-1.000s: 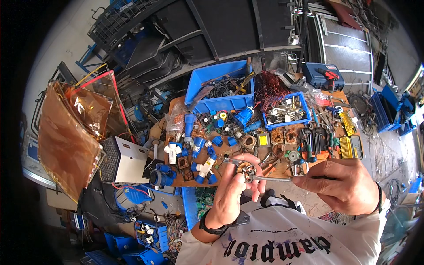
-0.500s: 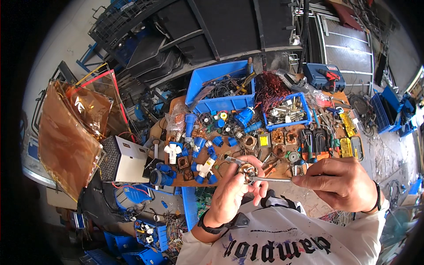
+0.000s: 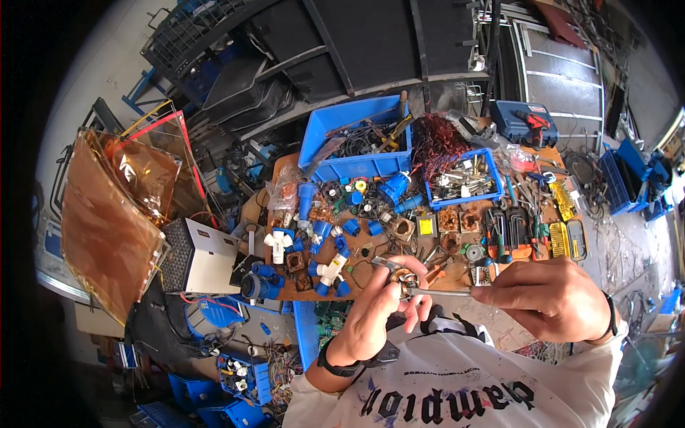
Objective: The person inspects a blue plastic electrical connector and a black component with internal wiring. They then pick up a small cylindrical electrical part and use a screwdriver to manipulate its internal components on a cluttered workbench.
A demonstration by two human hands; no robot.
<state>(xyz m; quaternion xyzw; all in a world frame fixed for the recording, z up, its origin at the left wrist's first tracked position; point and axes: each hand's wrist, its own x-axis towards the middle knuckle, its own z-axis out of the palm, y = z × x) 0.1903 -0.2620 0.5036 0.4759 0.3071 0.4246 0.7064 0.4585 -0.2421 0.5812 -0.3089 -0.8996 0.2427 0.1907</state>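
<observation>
My left hand [image 3: 371, 317] is curled round a small round metal part [image 3: 404, 277], with a short grey piece sticking out toward the upper left. My right hand [image 3: 549, 299] grips a long, thin metal tool [image 3: 448, 292] held level, its far end at the round part. What exactly that end touches inside the part is too small to tell. Both hands are above the front edge of the wooden bench [image 3: 462, 277]. Just left of them lie blue-and-white plastic connectors [image 3: 330, 269], and beyond the hands are some rusty square metal pieces [image 3: 448, 242].
The bench carries a large blue bin [image 3: 353, 167] of cables, a blue tray [image 3: 464, 192] of metal parts, a drill [image 3: 536, 125] on its case and hand tools. At left stand brown sheets [image 3: 107, 228] and a white-fronted box [image 3: 207, 260]. More blue crates [image 3: 242, 378] are below.
Both hands have stayed almost in place with the part and tool in them. The left hand and metal part have shifted very slightly, and the part's grey piece sits at a slightly different angle.
</observation>
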